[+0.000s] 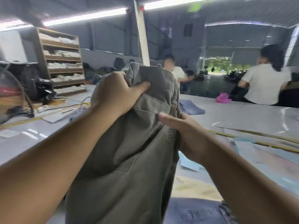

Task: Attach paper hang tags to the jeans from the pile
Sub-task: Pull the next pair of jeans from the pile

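Note:
A pair of olive-grey jeans (129,159) is held up off the table in front of me, waist end raised, a back pocket facing me. My left hand (116,92) grips a bunch of the fabric near the top, thumb pressed on the cloth. My right hand (186,131) holds the right edge of the jeans lower down, fingers wrapped behind the seam. A light blue paper tag (188,164) lies on the table under my right wrist. Blue jeans (194,210) lie at the bottom edge of the view.
The grey table (242,117) runs left and right, with folded blue jeans (192,108), a pink object (223,97) and yellow strips. A fan (9,94), cables and a dark machine (43,89) sit left. Shelves (63,62) stand behind. Two people are at the far side.

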### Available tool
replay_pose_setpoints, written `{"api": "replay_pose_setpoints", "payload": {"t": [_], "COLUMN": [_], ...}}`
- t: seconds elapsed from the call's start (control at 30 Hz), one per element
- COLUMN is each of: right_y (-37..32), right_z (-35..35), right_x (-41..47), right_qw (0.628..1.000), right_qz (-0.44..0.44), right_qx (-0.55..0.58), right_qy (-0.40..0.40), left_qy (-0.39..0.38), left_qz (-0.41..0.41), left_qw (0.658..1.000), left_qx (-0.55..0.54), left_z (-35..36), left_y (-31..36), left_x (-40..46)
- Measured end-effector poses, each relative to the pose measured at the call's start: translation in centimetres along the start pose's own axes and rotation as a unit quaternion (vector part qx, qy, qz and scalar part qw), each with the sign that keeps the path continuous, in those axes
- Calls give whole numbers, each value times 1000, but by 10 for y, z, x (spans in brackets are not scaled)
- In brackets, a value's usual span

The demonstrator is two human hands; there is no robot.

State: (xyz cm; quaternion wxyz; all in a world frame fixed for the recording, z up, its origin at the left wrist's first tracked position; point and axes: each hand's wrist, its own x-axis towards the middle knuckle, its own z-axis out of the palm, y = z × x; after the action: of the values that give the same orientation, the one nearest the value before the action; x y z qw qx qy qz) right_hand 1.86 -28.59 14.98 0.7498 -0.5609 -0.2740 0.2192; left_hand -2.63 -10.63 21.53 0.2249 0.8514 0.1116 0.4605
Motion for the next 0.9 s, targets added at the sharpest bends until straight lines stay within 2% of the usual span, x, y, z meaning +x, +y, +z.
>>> {"api": "replay_pose_setpoints", "payload": {"t": [0.1, 0.2, 0.33, 0.5, 0.6, 0.7, 0.8, 0.9], "right_y": [16, 35, 66, 111, 146, 182, 211, 227], "right_z": [28, 52, 62, 55, 49, 46, 50, 52], "right_x": [41, 84, 140, 200, 221, 231, 229, 231], "right_qw": [998, 992, 980, 953, 948, 941, 935, 913], "right_qz": [9, -13, -25, -37, 0, 47, 63, 62], "right_qx": [21, 9, -68, -162, -204, -270, -311, -368], "right_qy": [62, 123, 188, 252, 242, 197, 159, 165], "left_qy": [52, 73, 46, 5, -26, -43, -53, -55], "left_qz": [30, 34, 27, 2, -34, -49, -74, -76], "left_qw": [996, 992, 995, 999, 998, 996, 992, 991], "left_qx": [72, 99, 84, 37, 44, 67, 86, 92], "left_z": [-15, -18, 7, 74, 121, 163, 194, 205], "left_y": [-18, -38, -80, -155, -211, -257, -284, -293], "left_x": [25, 49, 81, 105, 107, 97, 87, 89]}}
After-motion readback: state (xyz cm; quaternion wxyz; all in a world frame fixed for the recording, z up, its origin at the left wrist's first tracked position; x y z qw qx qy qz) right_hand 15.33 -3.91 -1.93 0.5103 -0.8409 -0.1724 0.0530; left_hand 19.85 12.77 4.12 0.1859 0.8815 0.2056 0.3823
